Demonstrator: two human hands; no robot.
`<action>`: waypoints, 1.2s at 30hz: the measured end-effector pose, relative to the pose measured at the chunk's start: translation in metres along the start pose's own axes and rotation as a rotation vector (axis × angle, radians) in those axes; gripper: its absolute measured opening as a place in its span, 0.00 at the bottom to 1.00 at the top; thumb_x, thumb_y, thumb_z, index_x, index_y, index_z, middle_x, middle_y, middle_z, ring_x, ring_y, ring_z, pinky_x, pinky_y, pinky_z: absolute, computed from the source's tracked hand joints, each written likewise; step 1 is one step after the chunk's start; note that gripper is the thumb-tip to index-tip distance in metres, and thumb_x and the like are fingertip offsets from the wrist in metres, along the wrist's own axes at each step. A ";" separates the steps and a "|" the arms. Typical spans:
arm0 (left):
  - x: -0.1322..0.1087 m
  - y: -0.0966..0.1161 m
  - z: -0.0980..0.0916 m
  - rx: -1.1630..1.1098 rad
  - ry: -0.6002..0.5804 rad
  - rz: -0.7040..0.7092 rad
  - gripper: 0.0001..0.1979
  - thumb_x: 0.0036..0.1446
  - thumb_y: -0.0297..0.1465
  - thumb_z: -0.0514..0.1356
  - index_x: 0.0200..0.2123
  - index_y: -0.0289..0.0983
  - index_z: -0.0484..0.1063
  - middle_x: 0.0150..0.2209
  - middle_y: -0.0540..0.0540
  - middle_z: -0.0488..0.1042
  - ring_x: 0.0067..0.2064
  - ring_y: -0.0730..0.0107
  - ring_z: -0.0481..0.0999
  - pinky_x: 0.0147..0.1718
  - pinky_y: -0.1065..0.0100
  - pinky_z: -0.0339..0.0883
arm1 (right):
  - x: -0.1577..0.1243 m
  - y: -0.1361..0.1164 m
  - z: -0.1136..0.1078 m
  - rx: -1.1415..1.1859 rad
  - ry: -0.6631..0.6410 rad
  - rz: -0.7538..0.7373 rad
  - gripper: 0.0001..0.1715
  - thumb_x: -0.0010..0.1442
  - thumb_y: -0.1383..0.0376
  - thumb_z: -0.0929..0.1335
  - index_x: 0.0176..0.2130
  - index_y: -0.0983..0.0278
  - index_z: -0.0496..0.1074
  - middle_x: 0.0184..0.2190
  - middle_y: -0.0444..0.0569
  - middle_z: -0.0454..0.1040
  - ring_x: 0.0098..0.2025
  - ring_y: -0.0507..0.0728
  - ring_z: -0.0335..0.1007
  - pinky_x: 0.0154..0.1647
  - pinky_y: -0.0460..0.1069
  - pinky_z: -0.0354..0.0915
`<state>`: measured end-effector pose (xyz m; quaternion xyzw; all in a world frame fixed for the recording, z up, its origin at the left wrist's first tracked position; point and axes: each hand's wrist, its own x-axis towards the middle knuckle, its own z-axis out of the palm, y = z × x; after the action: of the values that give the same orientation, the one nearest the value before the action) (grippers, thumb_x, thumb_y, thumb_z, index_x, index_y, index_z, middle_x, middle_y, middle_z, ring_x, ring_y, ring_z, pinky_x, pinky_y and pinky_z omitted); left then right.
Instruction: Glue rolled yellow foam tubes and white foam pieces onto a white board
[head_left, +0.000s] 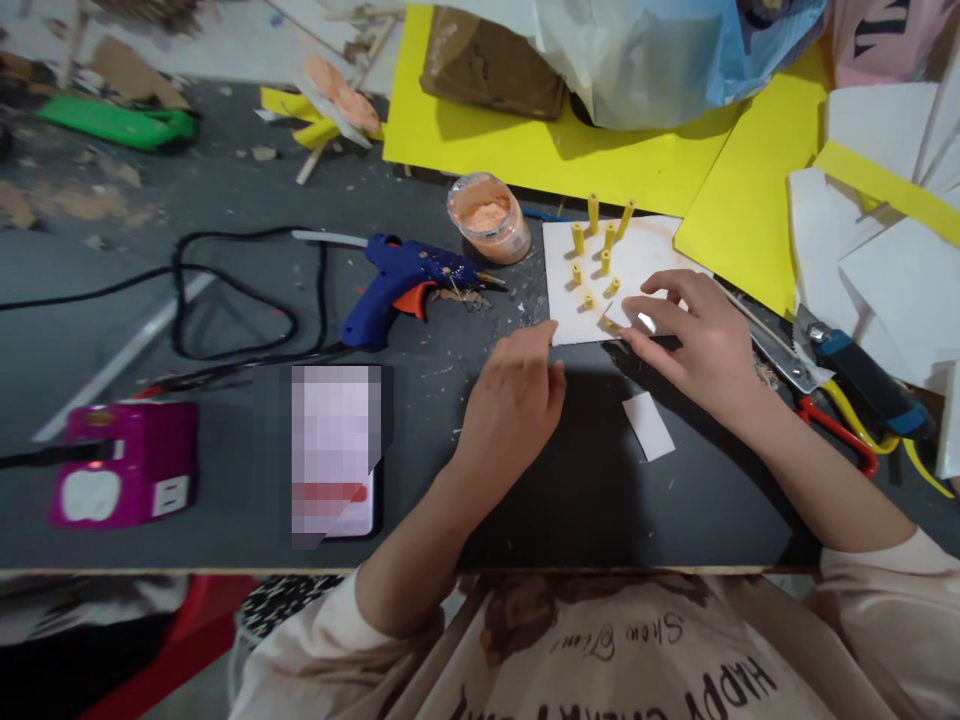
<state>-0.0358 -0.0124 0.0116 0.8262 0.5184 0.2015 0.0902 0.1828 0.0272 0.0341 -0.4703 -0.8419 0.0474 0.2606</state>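
A white board [566, 318] lies on the dark table, with several short yellow paper tubes [577, 238] standing upright on it at differing heights. My left hand [517, 395] rests at the board's near left corner, fingers curled together and the index fingertip on the edge. Over the board's near right part is my right hand [701, 335], its thumb and index finger closed around a small yellow piece [610, 322] near the front edge. Something shiny [645, 322] shows by those fingers; I cannot make out what it is. Below the board lies a small white card [649, 426].
Left of the board are a jar of orange powder [491, 218], a blue glue gun [405, 280] with its cord, a phone [334, 450] and a purple box [127, 465]. Yellow sheets [630, 160] lie behind. A utility knife [870, 380] and scissors [784, 362] lie right.
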 end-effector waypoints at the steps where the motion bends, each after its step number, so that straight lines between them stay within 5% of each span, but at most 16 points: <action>1: 0.000 0.000 0.000 0.002 0.002 0.007 0.17 0.64 0.26 0.49 0.56 0.33 0.57 0.48 0.36 0.72 0.50 0.57 0.72 0.49 0.55 0.69 | 0.000 0.001 -0.001 0.030 0.013 0.026 0.12 0.65 0.58 0.63 0.41 0.60 0.73 0.41 0.52 0.74 0.42 0.59 0.70 0.40 0.54 0.66; 24: 0.001 -0.001 0.001 -0.036 -0.003 -0.017 0.17 0.65 0.28 0.49 0.56 0.34 0.58 0.48 0.36 0.72 0.50 0.57 0.73 0.50 0.53 0.69 | -0.002 0.000 0.012 0.014 0.050 0.047 0.08 0.62 0.61 0.65 0.40 0.61 0.71 0.36 0.51 0.71 0.38 0.60 0.69 0.36 0.53 0.67; 31: 0.000 -0.002 0.002 0.003 0.016 0.022 0.17 0.65 0.28 0.50 0.56 0.33 0.57 0.48 0.35 0.72 0.50 0.57 0.74 0.49 0.54 0.70 | 0.001 0.006 -0.002 0.109 -0.062 0.176 0.21 0.58 0.56 0.68 0.49 0.60 0.68 0.43 0.52 0.70 0.45 0.63 0.69 0.44 0.58 0.67; 36: 0.000 -0.003 0.001 0.011 0.022 0.029 0.16 0.65 0.28 0.51 0.56 0.33 0.57 0.48 0.36 0.73 0.50 0.57 0.74 0.48 0.55 0.70 | 0.003 0.010 -0.012 0.156 -0.110 0.176 0.15 0.56 0.57 0.69 0.43 0.61 0.70 0.40 0.51 0.70 0.45 0.63 0.69 0.45 0.58 0.66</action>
<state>-0.0377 -0.0113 0.0092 0.8318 0.5083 0.2093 0.0770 0.1950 0.0334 0.0423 -0.5172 -0.8041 0.1612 0.2449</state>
